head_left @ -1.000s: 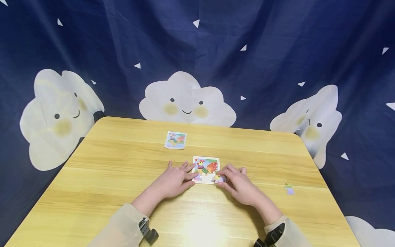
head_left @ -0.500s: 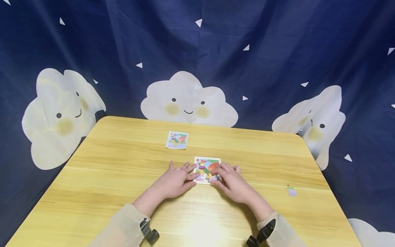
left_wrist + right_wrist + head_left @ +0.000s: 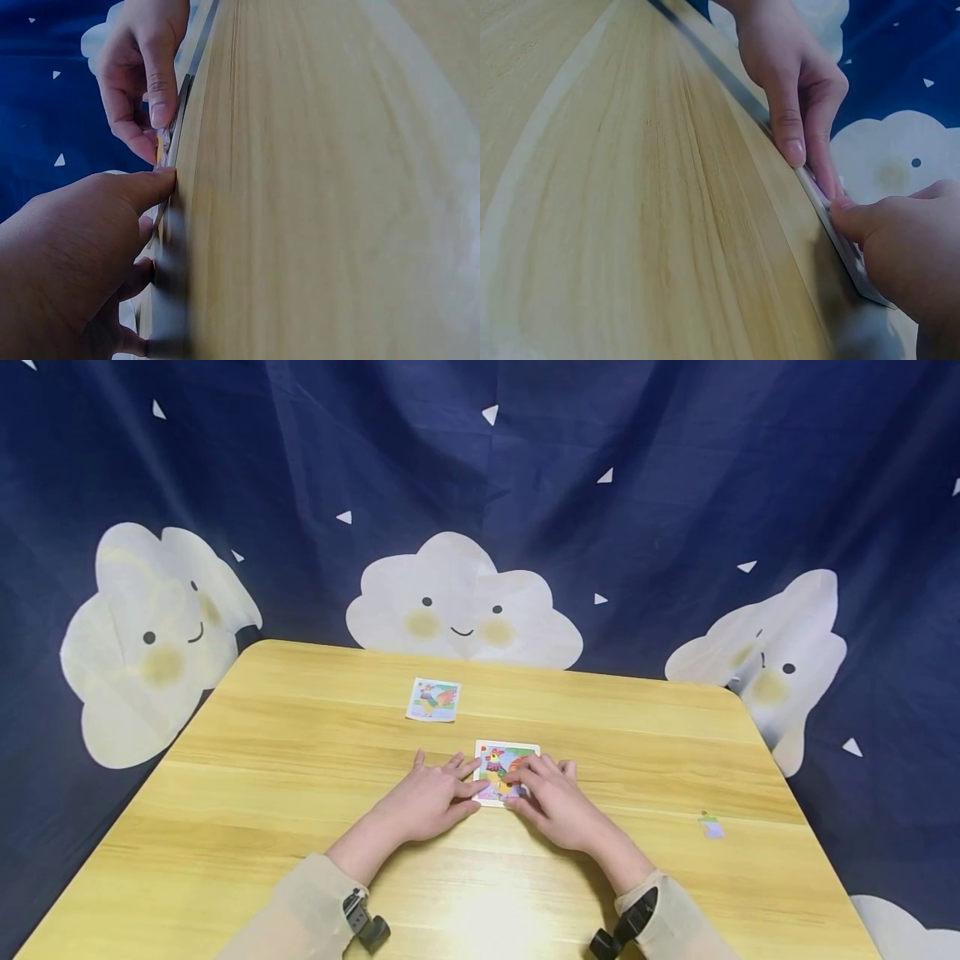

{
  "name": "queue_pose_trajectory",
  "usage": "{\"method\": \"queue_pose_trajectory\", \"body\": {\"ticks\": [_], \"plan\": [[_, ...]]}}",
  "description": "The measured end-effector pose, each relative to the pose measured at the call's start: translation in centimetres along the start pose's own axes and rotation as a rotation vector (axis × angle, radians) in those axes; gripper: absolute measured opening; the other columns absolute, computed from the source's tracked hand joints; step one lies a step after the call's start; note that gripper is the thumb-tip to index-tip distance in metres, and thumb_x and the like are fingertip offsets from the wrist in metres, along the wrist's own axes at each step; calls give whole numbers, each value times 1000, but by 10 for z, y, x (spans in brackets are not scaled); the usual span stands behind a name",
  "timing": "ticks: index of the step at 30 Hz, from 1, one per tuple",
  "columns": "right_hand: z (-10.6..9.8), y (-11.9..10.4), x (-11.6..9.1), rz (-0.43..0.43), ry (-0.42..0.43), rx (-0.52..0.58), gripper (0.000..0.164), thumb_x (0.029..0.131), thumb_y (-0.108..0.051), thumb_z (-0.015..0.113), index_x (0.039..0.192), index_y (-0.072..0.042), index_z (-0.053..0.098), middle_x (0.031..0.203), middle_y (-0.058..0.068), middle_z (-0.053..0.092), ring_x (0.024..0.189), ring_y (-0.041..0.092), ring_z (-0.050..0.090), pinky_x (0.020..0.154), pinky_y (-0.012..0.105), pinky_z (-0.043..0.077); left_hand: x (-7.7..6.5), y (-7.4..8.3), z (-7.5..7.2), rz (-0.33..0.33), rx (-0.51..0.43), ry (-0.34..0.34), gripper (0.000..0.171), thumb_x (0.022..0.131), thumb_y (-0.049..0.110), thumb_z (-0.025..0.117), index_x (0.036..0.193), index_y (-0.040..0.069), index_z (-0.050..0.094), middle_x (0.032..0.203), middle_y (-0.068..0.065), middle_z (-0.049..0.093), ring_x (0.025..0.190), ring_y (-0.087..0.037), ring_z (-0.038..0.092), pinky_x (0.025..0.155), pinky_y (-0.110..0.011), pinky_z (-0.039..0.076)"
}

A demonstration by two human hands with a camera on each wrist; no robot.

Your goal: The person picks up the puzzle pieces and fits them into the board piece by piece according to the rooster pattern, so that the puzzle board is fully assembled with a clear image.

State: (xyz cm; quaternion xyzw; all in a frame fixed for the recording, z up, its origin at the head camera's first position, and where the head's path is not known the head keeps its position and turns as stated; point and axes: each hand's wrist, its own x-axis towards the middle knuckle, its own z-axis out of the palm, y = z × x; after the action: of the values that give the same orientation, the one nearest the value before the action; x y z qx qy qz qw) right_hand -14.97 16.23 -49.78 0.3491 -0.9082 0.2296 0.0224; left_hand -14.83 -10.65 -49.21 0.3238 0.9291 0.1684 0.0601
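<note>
A rooster jigsaw puzzle in a white tray (image 3: 507,744) lies on the table between both hands. My left hand (image 3: 429,799) rests at the tray's left side, its spread fingers on the frame and thumb by the near corner. At the lower right part of the picture, my right hand (image 3: 558,806) pinches a puzzle piece (image 3: 160,144) between thumb and fingers, low over the tray. In the head view the fingers cover most of that piece. One loose puzzle piece (image 3: 711,826), green and lilac, lies on the table to the right.
A small rooster picture card (image 3: 433,700) lies behind the puzzle, slightly left. The wooden table (image 3: 225,827) has rounded far corners. Behind it hangs a dark blue curtain (image 3: 420,443) with smiling white clouds.
My right hand has moved left with the puzzle piece, from the tray's right edge to over the picture's lower part. The left hand keeps its place on the tray.
</note>
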Motion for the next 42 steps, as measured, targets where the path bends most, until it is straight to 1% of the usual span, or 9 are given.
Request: {"method": "queue_pose_trajectory", "body": {"ticks": [8, 15, 19, 22, 25, 30, 35, 38, 42], "plan": [[0, 1, -2, -7, 19, -5, 30, 105, -32, 69, 130, -16, 73, 126, -5, 61, 105, 13, 49, 86, 43, 23, 2, 3, -1, 7, -4, 0, 45, 108, 44, 59, 149, 26, 65, 165, -1, 42, 152, -34, 37, 110, -85, 18], [2, 2, -3, -22, 66, -21, 29, 103, -31, 73, 127, -15, 77, 125, -4, 62, 111, 16, 55, 87, 46, 25, 3, 5, -2, 2, 3, -1, 44, 108, 43, 60, 148, 26, 65, 164, -2, 43, 152, -34, 37, 110, -85, 18], [2, 2, -3, -3, 70, -3, 32, 102, -32, 74, 127, -13, 79, 122, -5, 61, 106, 14, 53, 87, 47, 24, 3, 6, -4, 11, 15, -1, 44, 108, 43, 59, 148, 25, 65, 164, -3, 44, 152, -34, 38, 109, -85, 20], [3, 2, -3, 10, 72, 7, 32, 101, -32, 75, 126, -12, 80, 118, -6, 60, 99, 13, 48, 87, 47, 24, 3, 7, -3, 25, 44, 1, 44, 108, 43, 59, 148, 25, 65, 164, -5, 44, 152, -35, 38, 108, -86, 23], [5, 2, -2, 15, 74, 7, 32, 100, -30, 77, 126, -12, 80, 114, -8, 58, 95, 12, 44, 86, 45, 23, 3, 9, -1, 50, 80, 4, 46, 108, 45, 60, 149, 26, 64, 167, -7, 40, 152, -40, 36, 106, -85, 27], [5, 2, -2, 0, 74, 5, 35, 100, -30, 77, 129, -11, 78, 116, -9, 58, 98, 10, 48, 85, 44, 22, 5, 15, 3, 77, 102, -2, 48, 108, 47, 58, 152, 29, 61, 169, -11, 34, 153, -43, 31, 109, -81, 29], [3, 3, -5, 2, 98, 36, 34, 99, -28, 77, 128, -10, 78, 122, -6, 62, 108, 12, 55, 90, 46, 25, 7, 16, 4, 68, 100, -14, 48, 108, 48, 57, 152, 28, 61, 167, -12, 38, 153, -42, 33, 112, -77, 30], [1, 4, -8, 13, 113, 35, 29, 99, -26, 78, 123, -11, 80, 116, -6, 63, 107, 13, 55, 92, 48, 25, 8, 17, 3, 56, 100, -23, 48, 108, 48, 57, 152, 29, 61, 166, -10, 40, 153, -41, 34, 113, -75, 30], [-1, 5, -10, 20, 109, 10, 25, 100, -27, 77, 119, -12, 82, 108, -8, 61, 103, 11, 53, 92, 49, 26, 8, 18, 2, 45, 93, -26, 47, 109, 48, 56, 152, 29, 61, 165, -9, 41, 152, -39, 35, 113, -75, 30]]}}
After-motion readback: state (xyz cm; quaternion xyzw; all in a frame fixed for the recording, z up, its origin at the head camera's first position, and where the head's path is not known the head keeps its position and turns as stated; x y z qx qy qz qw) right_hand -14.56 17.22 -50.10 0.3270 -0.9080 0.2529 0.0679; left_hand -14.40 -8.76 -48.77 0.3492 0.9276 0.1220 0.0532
